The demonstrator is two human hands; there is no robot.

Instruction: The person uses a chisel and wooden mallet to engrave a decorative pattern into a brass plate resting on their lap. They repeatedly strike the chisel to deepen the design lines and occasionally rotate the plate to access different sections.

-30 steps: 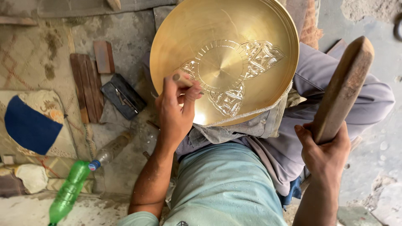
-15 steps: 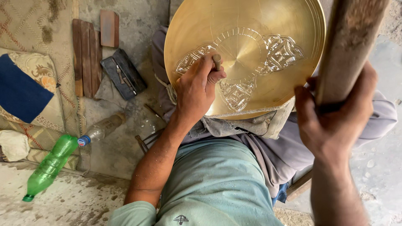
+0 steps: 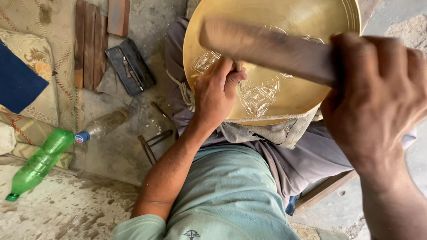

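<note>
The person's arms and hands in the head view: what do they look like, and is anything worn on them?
Both hands are bare: no gloves, rings or watch show. The left hand leads into a bare forearm dusted with pale grit, ending at the short sleeve of a pale green shirt. The right hand looms large near the camera, its wrist and forearm bare as far as the picture shows; its sleeve is out of view.

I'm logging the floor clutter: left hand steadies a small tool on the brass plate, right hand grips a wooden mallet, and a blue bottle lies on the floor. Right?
Not quite: in the head view the bottle is green, not blue. The left hand on the brass plate and the right hand gripping the wooden mallet are correct.
</note>
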